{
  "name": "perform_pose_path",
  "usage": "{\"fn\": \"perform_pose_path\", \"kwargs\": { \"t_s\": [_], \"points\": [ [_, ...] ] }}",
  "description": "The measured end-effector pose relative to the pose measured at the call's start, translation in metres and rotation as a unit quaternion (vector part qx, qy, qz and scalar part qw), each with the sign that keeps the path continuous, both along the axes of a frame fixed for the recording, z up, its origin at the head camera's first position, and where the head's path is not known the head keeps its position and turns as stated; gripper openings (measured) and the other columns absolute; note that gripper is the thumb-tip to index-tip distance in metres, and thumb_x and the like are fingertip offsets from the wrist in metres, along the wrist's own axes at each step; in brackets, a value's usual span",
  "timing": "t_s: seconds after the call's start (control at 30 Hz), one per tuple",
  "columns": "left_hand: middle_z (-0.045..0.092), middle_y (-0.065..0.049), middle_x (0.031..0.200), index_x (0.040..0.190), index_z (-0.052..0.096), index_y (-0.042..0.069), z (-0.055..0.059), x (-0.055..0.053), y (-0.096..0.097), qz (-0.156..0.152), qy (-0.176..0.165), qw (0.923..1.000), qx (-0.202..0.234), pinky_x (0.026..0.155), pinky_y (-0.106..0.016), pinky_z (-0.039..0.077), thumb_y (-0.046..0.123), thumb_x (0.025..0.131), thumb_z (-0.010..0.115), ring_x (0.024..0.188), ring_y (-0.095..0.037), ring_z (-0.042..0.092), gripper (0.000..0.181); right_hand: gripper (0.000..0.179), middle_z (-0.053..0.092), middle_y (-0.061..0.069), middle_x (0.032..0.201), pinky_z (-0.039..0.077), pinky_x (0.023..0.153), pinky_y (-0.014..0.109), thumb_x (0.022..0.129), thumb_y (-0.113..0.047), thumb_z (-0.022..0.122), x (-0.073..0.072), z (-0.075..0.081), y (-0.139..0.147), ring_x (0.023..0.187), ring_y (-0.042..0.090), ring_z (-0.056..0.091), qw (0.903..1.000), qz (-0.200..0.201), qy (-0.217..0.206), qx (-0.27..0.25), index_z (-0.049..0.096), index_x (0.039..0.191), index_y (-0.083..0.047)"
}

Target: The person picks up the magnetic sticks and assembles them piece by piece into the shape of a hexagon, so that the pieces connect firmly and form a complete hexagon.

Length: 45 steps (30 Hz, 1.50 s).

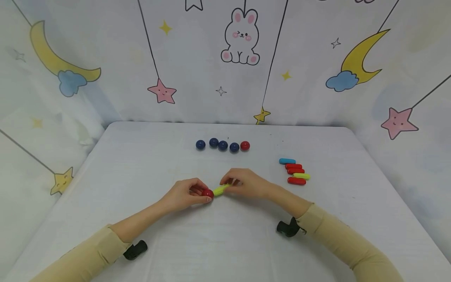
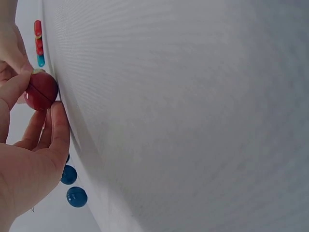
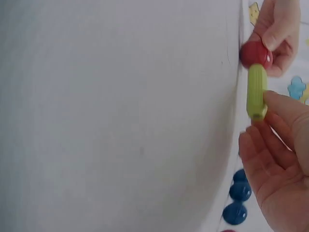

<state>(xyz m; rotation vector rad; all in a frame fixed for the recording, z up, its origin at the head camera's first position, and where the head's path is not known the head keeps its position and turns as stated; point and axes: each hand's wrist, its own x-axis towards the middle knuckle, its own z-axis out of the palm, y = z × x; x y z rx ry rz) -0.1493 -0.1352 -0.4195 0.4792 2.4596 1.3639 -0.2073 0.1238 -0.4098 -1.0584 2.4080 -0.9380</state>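
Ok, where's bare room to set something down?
In the head view, bare tabletop lies between the sleeves, and left of the ball row, beyond the left hand. Crowded: the middle, where that hand holds a red ball beside the yellow-green stick in the right hand, and the stick cluster at right.

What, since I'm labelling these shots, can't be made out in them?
Head: yellow-green stick, one end behind the right hand.
Left wrist: most of that stick, behind the held red ball.
Left wrist: one blue ball, mostly behind the left hand.
Right wrist: another red ball, cut by bottom edge.
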Motion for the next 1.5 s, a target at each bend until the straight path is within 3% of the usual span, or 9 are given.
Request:
{"fn": "perform_pose_path", "kwargs": {
  "t_s": [0.2,0.4,0.57,0.7,0.83,1.03,1.3,1.5],
  "points": [
    [0.067,0.003,0.089,0.104,0.067,0.009,-0.001,-0.001,0.000,0.003,-0.004,1.0000,-0.004,0.074,-0.028,0.053,0.030,0.082,0.080,0.082,-0.013,0.063,0.032,0.021,0.064,-0.008,0.104,0.051,0.087,0.029,0.094,-0.022,0.066,-0.020,-0.001,0.022,0.098,0.013,0.058,0.9932,-0.108,-0.010,-0.042,0.067,0.115,-0.017],
    [0.066,0.002,0.089,0.104,0.067,0.009,-0.003,-0.001,-0.001,0.004,-0.001,1.0000,-0.005,0.074,-0.026,0.052,0.028,0.082,0.080,0.082,-0.013,0.062,0.032,0.028,0.064,0.002,0.114,0.052,0.084,0.034,0.096,-0.026,0.064,-0.038,-0.002,0.040,0.105,0.021,0.058,0.9657,-0.250,-0.023,-0.066,0.063,0.120,-0.014],
    [0.066,0.003,0.089,0.104,0.067,0.009,-0.003,-0.001,-0.001,0.005,-0.004,1.0000,-0.007,0.074,-0.026,0.052,0.029,0.082,0.080,0.082,-0.013,0.061,0.032,0.036,0.057,0.009,0.126,0.052,0.087,0.038,0.095,-0.021,0.066,-0.058,-0.006,0.044,0.110,0.025,0.056,0.9464,-0.311,-0.023,-0.086,0.055,0.126,-0.008],
    [0.066,0.002,0.089,0.104,0.067,0.010,-0.003,0.000,-0.001,0.008,-0.010,0.9999,-0.004,0.074,-0.026,0.052,0.029,0.082,0.080,0.083,-0.014,0.061,0.032,0.043,0.053,0.012,0.132,0.050,0.091,0.041,0.093,-0.018,0.067,-0.074,-0.007,0.041,0.113,0.027,0.055,0.9429,-0.322,-0.021,-0.084,0.052,0.132,-0.006],
    [0.066,0.002,0.090,0.104,0.067,0.009,-0.004,0.000,0.000,0.008,-0.014,0.9999,0.002,0.075,-0.026,0.052,0.028,0.082,0.080,0.084,-0.014,0.062,0.032,0.045,0.053,0.012,0.134,0.049,0.092,0.040,0.093,-0.017,0.068,-0.086,-0.008,0.038,0.116,0.027,0.054,0.9475,-0.315,-0.017,-0.054,0.052,0.134,-0.007],
    [0.066,0.002,0.090,0.104,0.067,0.009,-0.003,0.001,0.001,0.006,-0.014,0.9999,0.003,0.075,-0.025,0.052,0.028,0.082,0.080,0.084,-0.014,0.062,0.032,0.041,0.056,0.014,0.128,0.051,0.089,0.039,0.094,-0.016,0.066,-0.091,-0.012,0.038,0.116,0.028,0.054,0.9508,-0.307,-0.024,-0.035,0.053,0.131,-0.006],
    [0.066,0.001,0.091,0.104,0.066,0.009,-0.003,0.000,0.000,0.006,-0.017,0.9998,0.004,0.075,-0.026,0.052,0.027,0.082,0.080,0.085,-0.015,0.062,0.032,0.041,0.059,0.010,0.122,0.049,0.091,0.040,0.090,-0.027,0.071,-0.073,-0.012,0.044,0.114,0.027,0.054,0.9508,-0.304,-0.055,-0.019,0.057,0.125,-0.010],
    [0.066,0.002,0.091,0.105,0.067,0.010,-0.003,0.000,0.000,0.012,-0.022,0.9997,-0.002,0.075,-0.026,0.052,0.027,0.082,0.080,0.085,-0.015,0.061,0.032,0.040,0.061,0.007,0.120,0.051,0.089,0.038,0.089,-0.028,0.072,-0.051,-0.015,0.046,0.113,0.025,0.056,0.9617,-0.261,-0.079,-0.022,0.059,0.125,-0.014]
  ]
}}
